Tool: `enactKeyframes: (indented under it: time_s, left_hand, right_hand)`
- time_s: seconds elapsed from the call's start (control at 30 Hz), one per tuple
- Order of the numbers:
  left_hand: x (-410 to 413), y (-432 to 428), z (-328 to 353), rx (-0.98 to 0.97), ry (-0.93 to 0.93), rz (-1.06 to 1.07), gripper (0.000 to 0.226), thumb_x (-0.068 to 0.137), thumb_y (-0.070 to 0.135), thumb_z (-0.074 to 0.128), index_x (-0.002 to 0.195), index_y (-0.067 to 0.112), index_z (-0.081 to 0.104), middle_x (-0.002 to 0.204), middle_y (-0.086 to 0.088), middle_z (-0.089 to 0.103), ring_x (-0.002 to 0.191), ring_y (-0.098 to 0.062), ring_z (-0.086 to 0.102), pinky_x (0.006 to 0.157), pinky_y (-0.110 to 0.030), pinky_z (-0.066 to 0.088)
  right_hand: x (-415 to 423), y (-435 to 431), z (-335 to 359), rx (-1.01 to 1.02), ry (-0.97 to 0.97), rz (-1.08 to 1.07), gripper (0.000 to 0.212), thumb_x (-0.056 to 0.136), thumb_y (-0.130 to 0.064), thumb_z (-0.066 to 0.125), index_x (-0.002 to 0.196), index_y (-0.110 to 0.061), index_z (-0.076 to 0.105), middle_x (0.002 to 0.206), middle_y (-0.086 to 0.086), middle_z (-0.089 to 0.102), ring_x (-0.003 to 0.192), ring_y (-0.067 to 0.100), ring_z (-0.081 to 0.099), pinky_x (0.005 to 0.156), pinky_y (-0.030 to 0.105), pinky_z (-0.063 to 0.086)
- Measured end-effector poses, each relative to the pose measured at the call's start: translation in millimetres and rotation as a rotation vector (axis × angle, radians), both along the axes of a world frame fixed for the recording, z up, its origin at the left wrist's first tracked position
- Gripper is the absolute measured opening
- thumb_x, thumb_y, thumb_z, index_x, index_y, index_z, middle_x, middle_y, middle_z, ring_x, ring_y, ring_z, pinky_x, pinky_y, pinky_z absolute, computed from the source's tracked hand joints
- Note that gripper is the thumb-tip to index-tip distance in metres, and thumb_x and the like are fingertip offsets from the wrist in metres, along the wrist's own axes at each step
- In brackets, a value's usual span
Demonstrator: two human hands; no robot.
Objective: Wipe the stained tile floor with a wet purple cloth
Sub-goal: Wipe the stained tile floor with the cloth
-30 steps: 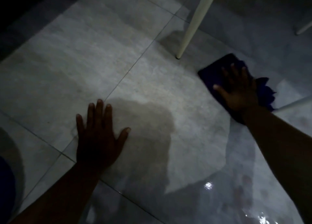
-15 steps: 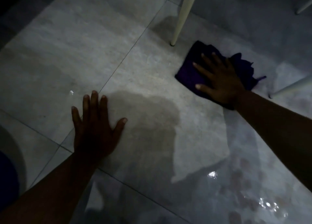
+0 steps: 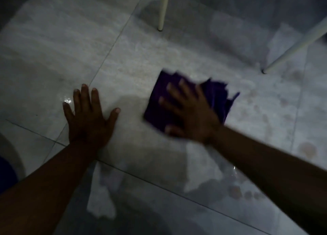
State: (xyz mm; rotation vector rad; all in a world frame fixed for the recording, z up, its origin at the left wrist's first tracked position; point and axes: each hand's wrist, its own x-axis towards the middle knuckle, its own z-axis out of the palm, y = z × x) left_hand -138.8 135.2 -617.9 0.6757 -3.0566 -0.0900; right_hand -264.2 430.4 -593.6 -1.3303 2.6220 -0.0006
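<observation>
The purple cloth (image 3: 156,100) lies crumpled on the grey tile floor (image 3: 53,48), near the middle of the view. My right hand (image 3: 191,114) presses flat on top of it with fingers spread, and is blurred by motion. My left hand (image 3: 88,118) rests flat on the bare tile a short way to the left of the cloth, fingers apart, holding nothing. Reddish round stains (image 3: 307,149) dot the floor to the right, and more stains (image 3: 235,193) show beside my right forearm. The tile near me shines wet.
A white furniture leg (image 3: 163,8) stands on the floor beyond the cloth. A second slanted white leg (image 3: 297,48) touches down at the far right. A dark blue object (image 3: 5,172) sits at the left edge. Shadows cover the near floor.
My right hand has swept the cloth left and toward me, away from the white leg and closer to my left hand. My left hand stays planted on the tile.
</observation>
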Motion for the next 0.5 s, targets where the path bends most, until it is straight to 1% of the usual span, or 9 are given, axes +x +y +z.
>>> enactKeyframes:
  time_s: [0.07, 0.13, 0.17, 0.2, 0.27, 0.33, 0.37, 0.43, 0.5]
  left_hand:
    - [-1, -3, 2, 0.036, -0.032, 0.005, 0.089, 0.092, 0.073, 0.021, 0.157, 0.012, 0.015, 0.168, -0.016, 0.009, 0.155, -0.036, 0.007, 0.121, -0.065, 0.006]
    - [-1, -6, 2, 0.058, -0.056, 0.008, 0.092, 0.090, 0.077, 0.016, 0.158, 0.015, 0.010, 0.169, -0.014, 0.004, 0.156, -0.033, 0.001, 0.122, -0.063, 0.003]
    - [-2, -6, 3, 0.062, -0.061, 0.005, 0.094, 0.089, 0.079, 0.016, 0.158, 0.016, 0.009, 0.169, -0.013, 0.003, 0.156, -0.032, 0.000, 0.122, -0.062, 0.001]
    - [-2, -5, 4, 0.070, -0.073, 0.004, 0.096, 0.087, 0.081, 0.016, 0.158, 0.017, 0.009, 0.169, -0.013, 0.002, 0.156, -0.032, -0.001, 0.122, -0.061, 0.000]
    - [-3, -4, 8, 0.088, -0.122, 0.020, 0.099, 0.085, 0.083, 0.016, 0.158, 0.018, 0.006, 0.170, -0.012, 0.000, 0.157, -0.030, -0.004, 0.123, -0.060, -0.002]
    - [-5, -3, 15, 0.078, -0.174, 0.049, 0.100, 0.084, 0.084, 0.016, 0.158, 0.016, 0.009, 0.169, -0.013, 0.002, 0.156, -0.031, -0.001, 0.123, -0.060, -0.001]
    - [-7, 1, 19, 0.065, -0.168, 0.054, 0.099, 0.085, 0.081, 0.018, 0.157, 0.013, 0.016, 0.168, -0.016, 0.008, 0.156, -0.034, 0.005, 0.124, -0.061, 0.002]
    - [-11, 23, 29, 0.029, -0.069, -0.018, 0.086, 0.090, 0.067, 0.030, 0.148, 0.003, 0.033, 0.160, -0.025, 0.028, 0.149, -0.042, 0.023, 0.121, -0.066, 0.011]
    - [-15, 60, 33, 0.054, 0.043, -0.157, 0.076, 0.091, 0.053, 0.042, 0.142, -0.003, 0.041, 0.152, -0.030, 0.038, 0.143, -0.046, 0.033, 0.118, -0.066, 0.017]
  right_hand:
    - [65, 41, -6, -0.055, -0.028, 0.215, 0.078, 0.090, -0.078, 0.035, 0.155, -0.037, 0.031, 0.168, 0.005, 0.019, 0.155, 0.041, 0.006, 0.118, 0.070, 0.004]
    - [70, 97, -2, -0.041, -0.047, 0.302, 0.078, 0.089, -0.079, 0.037, 0.154, -0.037, 0.033, 0.167, 0.002, 0.022, 0.155, 0.038, 0.008, 0.118, 0.069, 0.005]
    - [57, 122, 1, -0.012, -0.023, 0.271, 0.078, 0.088, -0.079, 0.036, 0.154, -0.037, 0.033, 0.167, 0.002, 0.023, 0.155, 0.039, 0.011, 0.118, 0.069, 0.009]
    - [39, 143, 5, 0.032, -0.008, 0.172, 0.080, 0.088, -0.080, 0.033, 0.154, -0.037, 0.031, 0.166, 0.003, 0.023, 0.154, 0.040, 0.012, 0.117, 0.070, 0.013]
    - [3, 165, 12, 0.099, -0.012, -0.173, 0.085, 0.085, -0.085, 0.020, 0.156, -0.039, 0.018, 0.168, 0.004, 0.014, 0.155, 0.039, 0.008, 0.115, 0.071, 0.016]
    - [-17, 155, 13, 0.105, -0.017, -0.496, 0.088, 0.082, -0.087, 0.010, 0.158, -0.043, 0.006, 0.170, 0.000, -0.001, 0.156, 0.036, -0.003, 0.118, 0.071, 0.008]
    - [-18, 140, 12, 0.094, -0.021, -0.584, 0.088, 0.081, -0.087, 0.009, 0.158, -0.043, 0.004, 0.170, 0.000, -0.004, 0.155, 0.037, -0.006, 0.118, 0.070, 0.003]
    - [0, 105, 7, 0.076, -0.010, -0.566, 0.086, 0.084, -0.084, 0.015, 0.158, -0.041, 0.007, 0.170, 0.004, -0.003, 0.154, 0.042, -0.006, 0.116, 0.073, 0.003]
    - [50, 82, -1, 0.024, 0.008, -0.334, 0.083, 0.087, -0.081, 0.024, 0.158, -0.039, 0.016, 0.170, 0.009, 0.007, 0.153, 0.047, 0.000, 0.114, 0.075, 0.007]
